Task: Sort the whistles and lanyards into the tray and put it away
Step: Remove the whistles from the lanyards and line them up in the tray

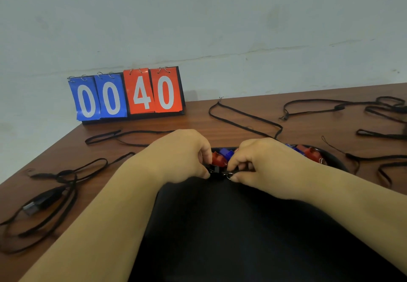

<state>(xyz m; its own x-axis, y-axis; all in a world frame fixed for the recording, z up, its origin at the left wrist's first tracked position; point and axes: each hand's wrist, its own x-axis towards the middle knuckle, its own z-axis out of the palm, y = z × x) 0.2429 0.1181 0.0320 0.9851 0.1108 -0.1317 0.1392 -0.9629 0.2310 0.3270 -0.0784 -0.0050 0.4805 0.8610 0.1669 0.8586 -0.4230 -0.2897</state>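
Note:
Both my hands meet over the far end of a black tray [334, 158]. My left hand [185, 154] pinches a small black whistle [214, 169]. My right hand [257, 160] grips the metal split ring [229, 175] at that whistle's end. Behind my fingers, red whistles [218, 158] and blue whistles [226, 153] lie in the tray, with more red ones [310, 153] to the right. Black lanyards lie loose on the wooden table [198, 118]: one loop [244, 118] behind the tray, a tangle [378, 107] at far right, several at the left [66, 176].
A flip scoreboard [127, 94] reading 00 and 40 stands against the pale wall at the back left. A black USB plug [39, 202] lies among the left lanyards. My dark-clothed lap [242, 237] fills the bottom centre, in front of the table edge.

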